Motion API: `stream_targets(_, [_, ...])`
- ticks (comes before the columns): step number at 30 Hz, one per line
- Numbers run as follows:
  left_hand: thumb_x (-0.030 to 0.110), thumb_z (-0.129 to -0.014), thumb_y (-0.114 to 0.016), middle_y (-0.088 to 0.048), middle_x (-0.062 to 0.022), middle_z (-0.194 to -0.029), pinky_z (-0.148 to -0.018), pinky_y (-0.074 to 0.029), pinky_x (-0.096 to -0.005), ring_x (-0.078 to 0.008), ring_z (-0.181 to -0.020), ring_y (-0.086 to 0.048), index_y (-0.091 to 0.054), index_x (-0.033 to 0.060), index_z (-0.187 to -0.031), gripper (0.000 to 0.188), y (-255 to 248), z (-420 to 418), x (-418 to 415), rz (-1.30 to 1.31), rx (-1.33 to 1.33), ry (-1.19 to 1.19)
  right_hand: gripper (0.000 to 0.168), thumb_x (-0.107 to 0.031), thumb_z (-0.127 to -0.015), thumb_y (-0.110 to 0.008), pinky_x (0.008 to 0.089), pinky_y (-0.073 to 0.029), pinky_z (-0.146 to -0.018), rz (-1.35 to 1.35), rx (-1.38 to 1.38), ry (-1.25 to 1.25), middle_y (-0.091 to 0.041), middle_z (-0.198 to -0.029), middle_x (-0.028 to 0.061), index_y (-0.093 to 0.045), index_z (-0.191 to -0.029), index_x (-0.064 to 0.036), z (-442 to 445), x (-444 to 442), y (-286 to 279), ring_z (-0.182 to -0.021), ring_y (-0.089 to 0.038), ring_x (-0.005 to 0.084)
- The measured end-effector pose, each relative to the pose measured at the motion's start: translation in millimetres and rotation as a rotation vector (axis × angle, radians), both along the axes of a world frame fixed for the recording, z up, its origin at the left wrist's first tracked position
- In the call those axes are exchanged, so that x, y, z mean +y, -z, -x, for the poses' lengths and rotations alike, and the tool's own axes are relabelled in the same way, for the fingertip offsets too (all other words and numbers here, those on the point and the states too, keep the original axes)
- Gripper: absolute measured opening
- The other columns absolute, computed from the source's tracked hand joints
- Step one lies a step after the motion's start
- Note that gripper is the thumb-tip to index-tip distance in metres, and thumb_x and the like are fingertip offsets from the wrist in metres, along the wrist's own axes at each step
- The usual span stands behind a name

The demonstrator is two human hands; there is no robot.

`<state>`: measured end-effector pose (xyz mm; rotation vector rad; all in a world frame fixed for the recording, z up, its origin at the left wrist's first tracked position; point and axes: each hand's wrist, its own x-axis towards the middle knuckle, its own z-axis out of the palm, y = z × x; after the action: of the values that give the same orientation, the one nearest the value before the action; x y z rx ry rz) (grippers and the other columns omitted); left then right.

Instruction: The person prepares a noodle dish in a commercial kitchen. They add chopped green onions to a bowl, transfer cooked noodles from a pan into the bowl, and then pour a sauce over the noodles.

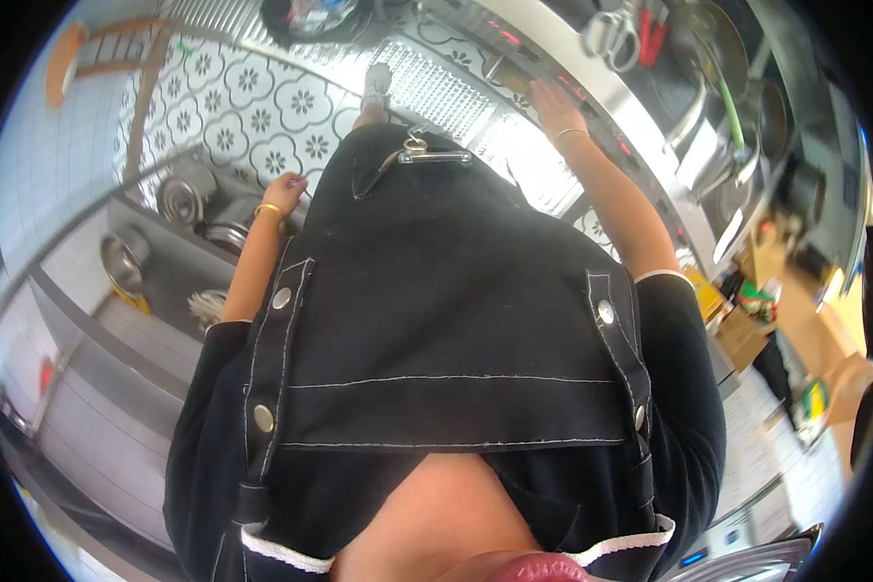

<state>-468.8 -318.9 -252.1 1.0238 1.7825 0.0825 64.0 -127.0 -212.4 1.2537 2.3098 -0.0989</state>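
My left hand (286, 191) hangs beside my black apron (444, 291) with its fingers loosely curled. A yellow bangle circles that wrist, and I see no object in the fingers, though the palm is hidden. Beyond it, metal pots (187, 195) stand on a grey shelf. My right hand (559, 113) is stretched forward, palm down and fingers extended, with nothing visible in it. It lies over or against the front panel (604, 124) of a steel counter with red lit displays; I cannot tell whether it touches.
Scissors with pale handles (615, 40), a red-handled tool (653, 36) and pans (720, 44) lie on the right-hand counter. A wooden chair (145, 65) stands on the patterned tile floor (251, 76). A dark bin (316, 22) is ahead. Cardboard boxes (740, 338) sit at right.
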Motion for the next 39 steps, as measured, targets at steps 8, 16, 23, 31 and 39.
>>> stream_targets(8, [0.027,-0.082,-0.062,-0.065,-0.0070,-0.077,-0.060,-0.049,-0.0307,-0.0175,-0.059,-0.060,-0.065,0.0034,-0.098,0.029,-1,0,-186,0.301,0.071,-0.498,0.064,-0.005,-0.087,-0.045,0.0450,-0.046,-0.091,0.256,-0.053,0.313,-0.053,-0.118,0.0260,-0.022,-0.144,-0.026,35,60,-15,-0.109,-0.055,0.0362])
stream_targets(16, [0.026,-0.083,-0.063,-0.068,-0.0105,-0.088,-0.065,-0.050,-0.0298,-0.0166,-0.068,-0.062,-0.064,0.0014,-0.105,0.033,-1,-49,-155,0.277,0.022,-0.332,0.064,-0.005,-0.089,-0.040,0.0445,-0.052,-0.081,0.190,-0.196,0.045,-0.056,-0.116,0.0261,-0.016,-0.147,-0.018,27,64,-5,-0.098,-0.062,0.0352])
stream_targets(23, [0.031,-0.082,-0.063,-0.067,-0.0135,-0.086,-0.072,-0.049,-0.0328,-0.0214,-0.074,-0.064,-0.065,0.0066,-0.101,0.030,16,-8,-68,0.041,0.052,-0.217,0.048,-0.013,-0.091,-0.037,0.0441,-0.053,-0.073,0.270,-0.229,-0.002,-0.064,-0.103,0.0211,-0.031,-0.138,-0.009,67,45,-52,-0.090,-0.066,0.0331])
stream_targets(31, [0.020,-0.077,-0.067,-0.064,-0.0136,-0.087,-0.077,-0.048,-0.0347,-0.0260,-0.083,-0.062,-0.062,0.0040,-0.097,0.026,-117,-100,210,-0.674,-0.063,0.256,0.048,-0.031,-0.086,-0.050,0.0452,-0.046,-0.087,0.278,0.329,0.654,-0.064,-0.102,0.0179,-0.047,-0.129,-0.011,56,-93,-56,-0.095,-0.061,0.0345])
stream_targets(39, [0.042,-0.068,-0.074,-0.056,-0.0262,-0.105,-0.089,-0.042,-0.0442,-0.0403,-0.101,-0.052,-0.046,-0.0043,-0.120,0.075,-159,-259,398,-0.949,0.329,0.742,0.044,-0.028,-0.081,-0.053,0.0425,-0.046,-0.088,0.207,0.446,1.665,-0.063,-0.106,0.0204,-0.055,-0.121,-0.009,57,-221,-79,-0.101,-0.059,0.0349])
